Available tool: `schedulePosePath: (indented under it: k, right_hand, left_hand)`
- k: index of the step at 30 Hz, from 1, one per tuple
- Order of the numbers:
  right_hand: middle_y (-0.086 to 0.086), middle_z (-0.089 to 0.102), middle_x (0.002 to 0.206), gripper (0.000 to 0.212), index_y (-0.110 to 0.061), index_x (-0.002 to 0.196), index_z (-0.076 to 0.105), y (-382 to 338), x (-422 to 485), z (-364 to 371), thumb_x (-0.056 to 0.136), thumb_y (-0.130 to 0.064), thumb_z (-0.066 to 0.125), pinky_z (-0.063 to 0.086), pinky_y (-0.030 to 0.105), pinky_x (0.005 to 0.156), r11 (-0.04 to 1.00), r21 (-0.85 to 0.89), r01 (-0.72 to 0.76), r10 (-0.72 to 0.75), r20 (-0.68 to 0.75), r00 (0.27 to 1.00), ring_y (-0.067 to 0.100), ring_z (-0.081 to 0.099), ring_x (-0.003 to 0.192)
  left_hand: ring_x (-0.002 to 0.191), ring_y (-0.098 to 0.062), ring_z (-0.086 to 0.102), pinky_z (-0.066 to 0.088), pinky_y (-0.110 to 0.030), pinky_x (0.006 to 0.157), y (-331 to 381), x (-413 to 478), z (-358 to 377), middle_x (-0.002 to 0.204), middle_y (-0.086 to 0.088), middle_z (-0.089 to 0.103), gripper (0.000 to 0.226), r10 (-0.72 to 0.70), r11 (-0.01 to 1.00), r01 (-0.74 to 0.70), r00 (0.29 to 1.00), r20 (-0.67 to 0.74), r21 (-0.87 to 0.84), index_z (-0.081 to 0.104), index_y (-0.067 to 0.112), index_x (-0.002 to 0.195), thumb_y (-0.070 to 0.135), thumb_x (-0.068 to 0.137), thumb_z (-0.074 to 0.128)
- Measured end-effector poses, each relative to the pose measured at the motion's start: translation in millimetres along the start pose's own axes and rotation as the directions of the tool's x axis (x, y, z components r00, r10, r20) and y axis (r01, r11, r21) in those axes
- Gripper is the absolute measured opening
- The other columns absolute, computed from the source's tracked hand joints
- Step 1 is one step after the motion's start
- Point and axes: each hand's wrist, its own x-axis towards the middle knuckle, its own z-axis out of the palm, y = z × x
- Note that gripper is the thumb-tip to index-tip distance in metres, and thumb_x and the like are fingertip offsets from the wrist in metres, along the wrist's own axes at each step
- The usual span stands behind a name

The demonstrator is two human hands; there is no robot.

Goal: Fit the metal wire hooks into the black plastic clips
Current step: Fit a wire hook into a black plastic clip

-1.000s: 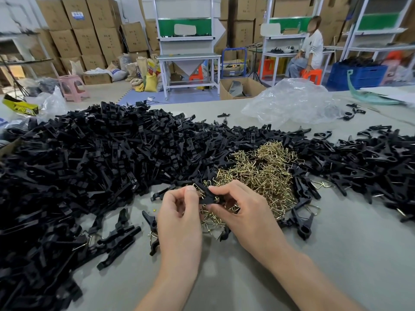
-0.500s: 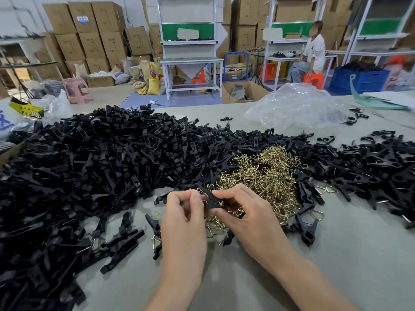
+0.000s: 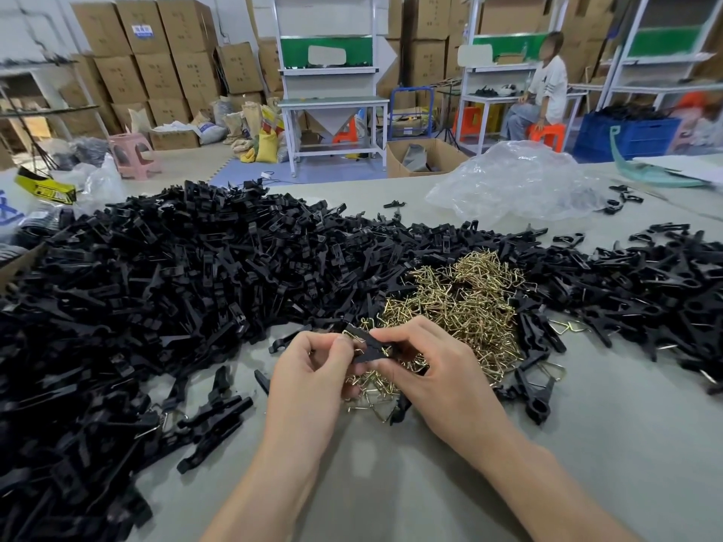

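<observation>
Grey tabletop [image 3: 587, 444], angular black clip [image 3: 369, 347], brassy wire hook [image 3: 353, 337] alongside

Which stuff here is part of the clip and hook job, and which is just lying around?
In the job: the held clip pinched by left hand and right hand, the wire hook pile, the black clip heap.
Lying about: the clear plastic bag, the pink stool, the blue crate.

- We see matt black plastic clips [image 3: 156, 291] heaped.
- We see shiny brass-coloured metal wire hooks [image 3: 461, 303].
- Our smooth matt grey tabletop [image 3: 587, 444] lies beneath.
- We note a glossy, crinkled clear plastic bag [image 3: 516, 181].
</observation>
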Motion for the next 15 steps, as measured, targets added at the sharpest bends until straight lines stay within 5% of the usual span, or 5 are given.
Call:
schedulePosePath:
  k: [7, 15]
  right_hand:
    - [-0.026, 0.06, 0.108, 0.029, -0.035, 0.118, 0.069, 2.4, 1.5, -1.8, 0.091, -0.027, 0.075, 0.041, 0.007, 0.088, 1.0, -0.004, -0.002, 0.002, -0.017, 1.0, -0.001, 0.06, 0.106]
    - [-0.026, 0.061, 0.109, 0.026, -0.032, 0.116, 0.07, 2.3, 2.5, -2.9, 0.09, -0.031, 0.075, 0.041, 0.006, 0.086, 1.0, 0.02, -0.012, 0.013, -0.028, 1.0, -0.002, 0.06, 0.105]
  left_hand:
    - [0.064, -0.01, 0.067, 0.053, -0.018, 0.055, -4.7, -0.9, 1.5, 0.073, -0.005, 0.074, 0.008, 0.072, 0.995, -0.071, 0.997, -0.006, 0.065, 0.066, 0.012, 0.086, 0.015, 0.094, 0.064]
    - [0.064, -0.01, 0.065, 0.054, -0.021, 0.057, -3.4, -2.5, 4.1, 0.072, -0.005, 0.072, 0.011, 0.003, 0.996, -0.003, 1.0, 0.0, -0.084, 0.07, 0.007, 0.089, 0.016, 0.093, 0.067]
